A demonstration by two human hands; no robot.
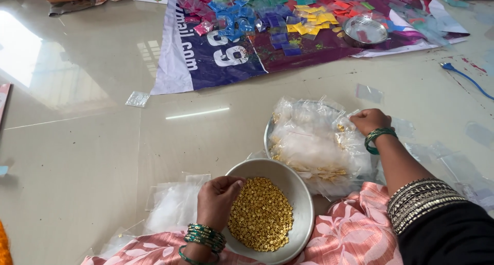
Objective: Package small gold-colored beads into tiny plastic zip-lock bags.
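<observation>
A round metal bowl (303,203) rests on my lap, filled with small gold beads (261,213). My left hand (217,198), green bangles at the wrist, reaches into the bowl with fingers curled at the edge of the beads. My right hand (368,121) rests on a heap of small clear plastic packets (316,141) piled on a metal plate (268,136) just beyond the bowl, fingers bent on the far right packets. Some packets hold gold beads.
Empty clear pouches (172,206) lie left of my lap. A printed banner (231,54) at the back carries several coloured packets and a small steel bowl (364,31). A blue cable (463,75) lies at right. One stray packet (137,99) sits on the shiny floor.
</observation>
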